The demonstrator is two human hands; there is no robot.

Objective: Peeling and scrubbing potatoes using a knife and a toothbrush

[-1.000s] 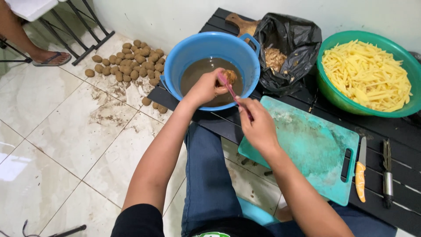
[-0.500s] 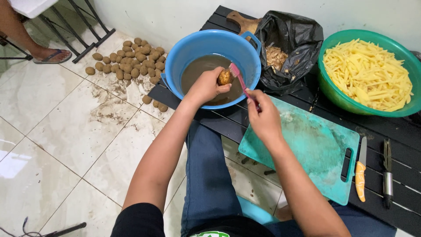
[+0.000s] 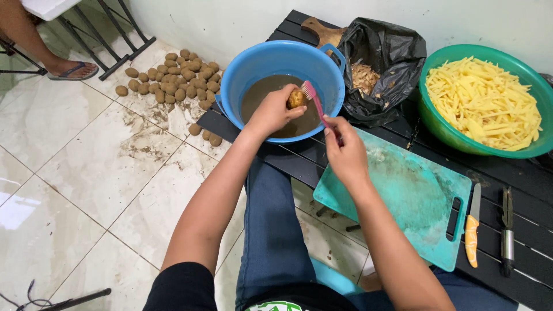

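Landmark: round blue plastic basin [image 3: 242, 75] holding muddy brown water, standing at the near-left end of the low black slatted bench [image 3: 536, 190]. Left hand [image 3: 271, 112] is over the basin's near rim, fingers clamped around a small brown unpeeled potato [image 3: 296, 98] held just above the water. Right hand [image 3: 345, 151] sits just right of the basin, outside its rim, fingers closed on the handle of a pink toothbrush-style scrub brush [image 3: 315, 105]; the bristle head touches the potato's right side. Right of the basin, touching or nearly touching it, a black plastic bag [image 3: 386, 52] lies open with pale peelings inside. A brown wooden board [image 3: 322, 31] shows behind the basin, partly hidden by the bag. Further right of the basin, past the bag, a round green plastic bowl [image 3: 443, 129] is filled with yellow cut potato strips [image 3: 484, 101]. Near-right of the basin, under the right forearm, lies a teal plastic cutting board [image 3: 415, 196], wet and smeared. Beyond that board, well apart from the basin, an orange-handled knife [image 3: 472, 230] and a metal peeler [image 3: 507, 236] lie side by side. Left of the basin, on the tiled floor [image 3: 86, 173], a heap of muddy unwashed potatoes [image 3: 173, 78]. Far left of the basin, another person's sandalled foot [image 3: 72, 70].
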